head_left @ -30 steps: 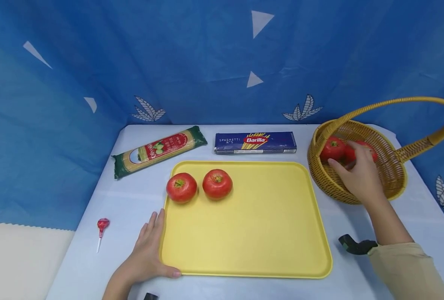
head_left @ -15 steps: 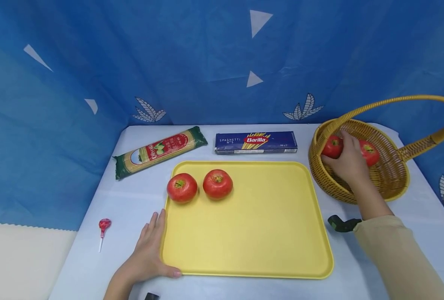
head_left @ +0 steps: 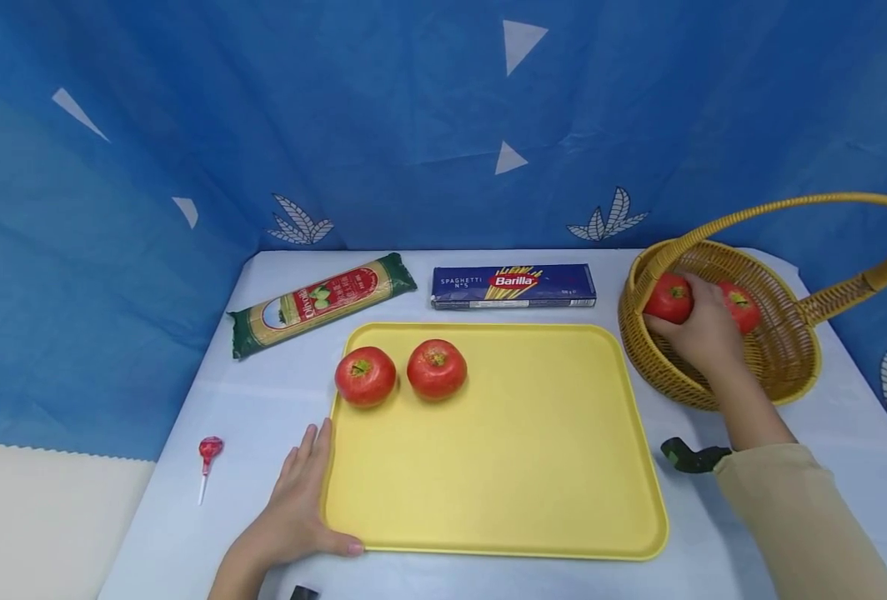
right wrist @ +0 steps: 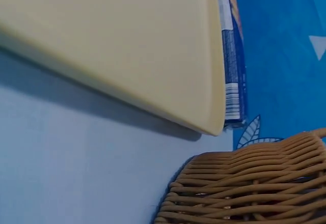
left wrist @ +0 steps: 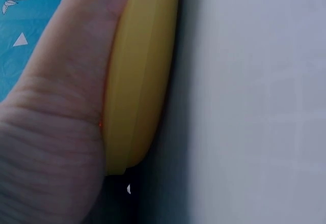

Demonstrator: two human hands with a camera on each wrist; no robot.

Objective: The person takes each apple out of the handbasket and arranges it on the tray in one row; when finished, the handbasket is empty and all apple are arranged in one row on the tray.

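Note:
My right hand (head_left: pixel 702 333) reaches into the wicker basket (head_left: pixel 661 375) at the right and grips the left red apple (head_left: pixel 669 298), thumb on its near side. A second red apple (head_left: pixel 739 307) lies behind that hand in the basket. Only the basket's woven side (right wrist: pixel 254 188) shows in the right wrist view; the hand is out of it. My left hand (head_left: pixel 293 504) rests straight-fingered against the left edge of the yellow tray (head_left: pixel 518 458), thumb at its front edge. Two red apples, one left (head_left: pixel 365 377) and one right (head_left: pixel 437 369), sit in the tray's far left corner.
Behind the tray lie a green-ended spaghetti packet (head_left: pixel 323 305) and a blue spaghetti box (head_left: pixel 513 286). A red lollipop (head_left: pixel 209 454) lies on the white table left of the tray. The basket's tall handle (head_left: pixel 811 202) arches over the right side.
My right hand has shifted left within the basket, from between the two apples onto the left one, which has since moved slightly right. The left hand has stayed at the tray.

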